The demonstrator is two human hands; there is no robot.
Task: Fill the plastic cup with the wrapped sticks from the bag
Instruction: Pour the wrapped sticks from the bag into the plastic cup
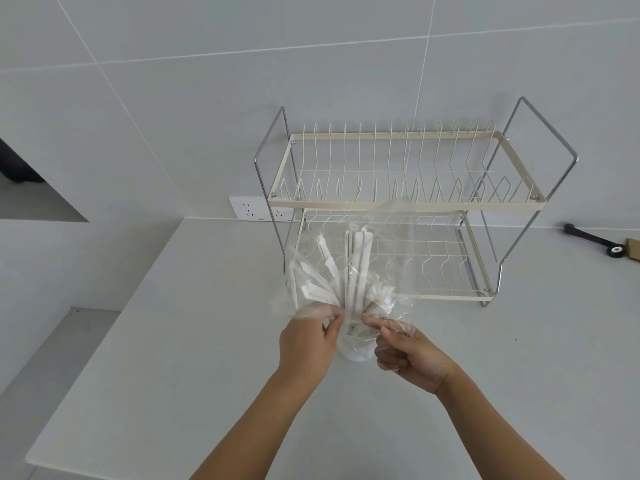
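A clear plastic cup stands on the white counter between my hands. Several white paper-wrapped sticks fan upward out of it, still inside a clear crinkled plastic bag that rises above the cup. My left hand pinches the bag and sticks on the left side of the cup's mouth. On the right side, my right hand pinches the bag film. The cup's lower part is partly hidden by my fingers.
A cream two-tier wire dish rack stands right behind the cup against the tiled wall. A wall socket sits to its left. A black tool lies at the far right. The counter's edge drops off on the left.
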